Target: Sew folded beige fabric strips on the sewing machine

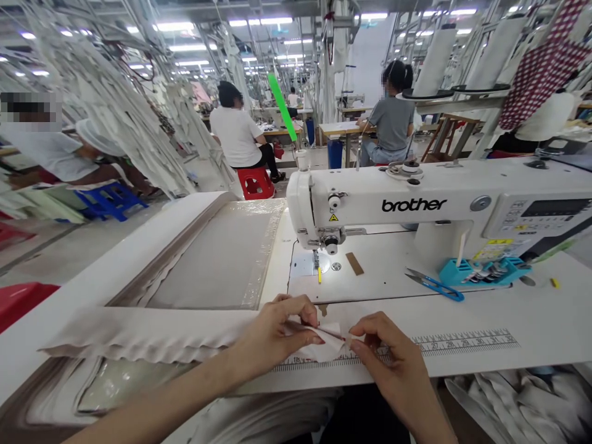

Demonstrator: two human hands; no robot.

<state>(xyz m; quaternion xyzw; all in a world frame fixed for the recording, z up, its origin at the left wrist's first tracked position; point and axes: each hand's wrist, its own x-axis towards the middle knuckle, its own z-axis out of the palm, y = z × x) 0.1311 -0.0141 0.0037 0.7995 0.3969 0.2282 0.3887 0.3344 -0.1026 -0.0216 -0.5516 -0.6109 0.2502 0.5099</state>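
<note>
I'm pinching a small white fabric piece [326, 348] w/ left hand [272, 336] & right hand [386, 361], fingers closed; keeping edges aligned, just short of the white sewing machine [416, 206].

A garment factory floor — a Brother industrial sewing machine [416, 209] on a white worktable [509, 320], seated workers [238, 132] at further stations, hanging cut fabric [115, 117] and long fluorescent ceiling lights [176, 27].

Both forearms are bare, with no sleeve, watch or bracelet. The left hand [272, 333] and right hand [393, 364] wear no gloves or rings.
</note>
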